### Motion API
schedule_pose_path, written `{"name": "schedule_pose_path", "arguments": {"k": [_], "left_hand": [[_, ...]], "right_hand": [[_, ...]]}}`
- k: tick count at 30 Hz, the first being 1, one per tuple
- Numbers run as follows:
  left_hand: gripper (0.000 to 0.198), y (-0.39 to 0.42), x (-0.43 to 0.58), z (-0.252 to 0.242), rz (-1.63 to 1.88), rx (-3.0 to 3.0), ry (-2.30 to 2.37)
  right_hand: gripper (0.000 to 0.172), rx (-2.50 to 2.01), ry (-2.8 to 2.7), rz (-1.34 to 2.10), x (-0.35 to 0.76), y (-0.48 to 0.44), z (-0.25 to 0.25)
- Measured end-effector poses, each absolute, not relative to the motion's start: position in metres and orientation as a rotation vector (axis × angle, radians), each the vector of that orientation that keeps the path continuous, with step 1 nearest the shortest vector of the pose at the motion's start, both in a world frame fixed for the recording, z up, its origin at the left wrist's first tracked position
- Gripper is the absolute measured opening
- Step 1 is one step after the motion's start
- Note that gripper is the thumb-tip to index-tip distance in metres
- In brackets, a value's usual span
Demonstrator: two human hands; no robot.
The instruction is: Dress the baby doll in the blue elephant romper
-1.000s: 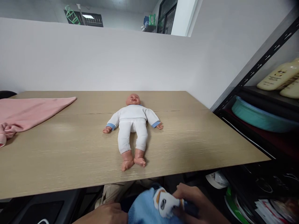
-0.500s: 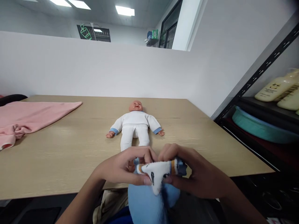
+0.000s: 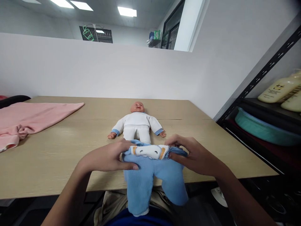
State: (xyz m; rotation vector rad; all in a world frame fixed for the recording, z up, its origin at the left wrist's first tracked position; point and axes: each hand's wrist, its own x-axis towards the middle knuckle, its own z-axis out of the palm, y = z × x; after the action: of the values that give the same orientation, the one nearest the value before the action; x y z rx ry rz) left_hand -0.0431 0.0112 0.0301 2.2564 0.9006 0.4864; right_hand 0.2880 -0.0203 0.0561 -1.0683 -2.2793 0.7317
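Between my two hands hang small blue fleece pants (image 3: 139, 183) with a white patch that has dark marks and orange bits at the waist. My left hand (image 3: 110, 158) is closed on the left side of the waistband, thumb in front and fingers behind. On the right side, my right hand (image 3: 191, 153) pinches the waistband. The legs dangle over the table's front edge toward my lap. Just beyond lies a baby doll (image 3: 136, 121) on its back, in a white top with blue cuffs and white bottoms. The pants hide its lower legs.
A pink cloth garment (image 3: 39, 116) lies at the left of the wooden table (image 3: 77, 163). At the right, a black rack (image 3: 258, 70) holds cream bottles (image 3: 279, 88) and a teal basin (image 3: 265, 128). A white wall stands behind the table.
The bunched blue garment has been spread out into pants with both legs hanging. My hands have moved apart and slightly up, toward the doll.
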Motion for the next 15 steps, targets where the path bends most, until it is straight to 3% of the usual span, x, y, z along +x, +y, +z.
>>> {"name": "schedule_pose_path", "arguments": {"k": [9,15], "left_hand": [[0.035,0.021,-0.043,0.02,0.595,2.166,0.718],[0.031,0.017,-0.031,0.022,0.789,2.143,0.742]], "right_hand": [[0.031,-0.964,-1.936,1.163,0.295,0.001,0.048],[0.039,-0.747,-2.488,1.415,0.281,0.009,0.05]]}}
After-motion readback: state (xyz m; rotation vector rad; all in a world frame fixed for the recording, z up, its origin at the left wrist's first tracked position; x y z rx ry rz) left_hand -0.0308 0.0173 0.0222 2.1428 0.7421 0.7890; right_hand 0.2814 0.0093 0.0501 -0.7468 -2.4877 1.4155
